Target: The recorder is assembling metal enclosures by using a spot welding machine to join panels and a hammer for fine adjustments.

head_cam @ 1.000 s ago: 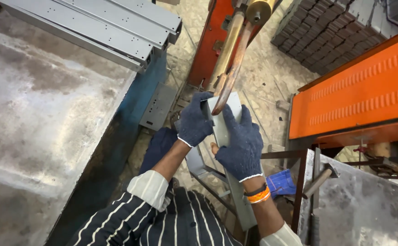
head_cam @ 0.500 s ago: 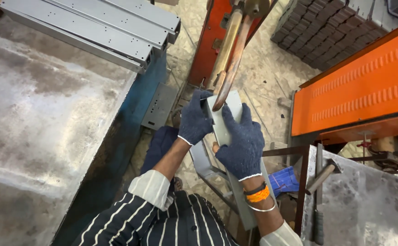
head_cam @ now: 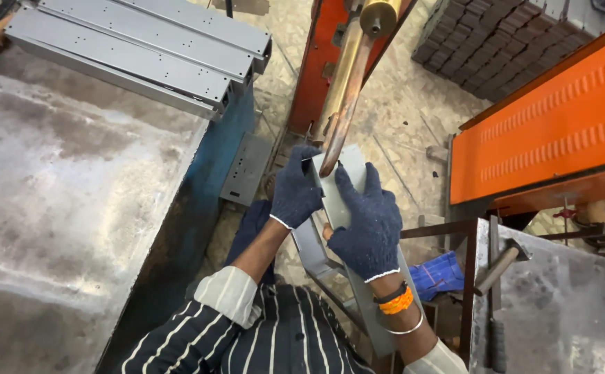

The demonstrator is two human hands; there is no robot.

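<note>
We find both hands in dark knitted gloves, working on a long grey metal channel that runs from near our lap up to the tip of a copper-coloured rod coming down from above. The left hand has its grip closed around the upper left edge of the channel, close to where the rod tip meets the metal. The right hand lies spread across the channel's face a little lower, fingers apart and pressing flat rather than wrapped round it. The channel is off the floor, tilted, its lower end hidden behind our forearm. In our judgement the chief hazard is the left fingers' nearness to the rod tip: a slip of the piece could bring the glove under the contact point. The flat right palm gives little hold, so the channel could twist or slide. To our left stands a worn steel counter carrying a stack of grey channels; a hammer lies on the surface to our right, near an orange machine cover.
</note>
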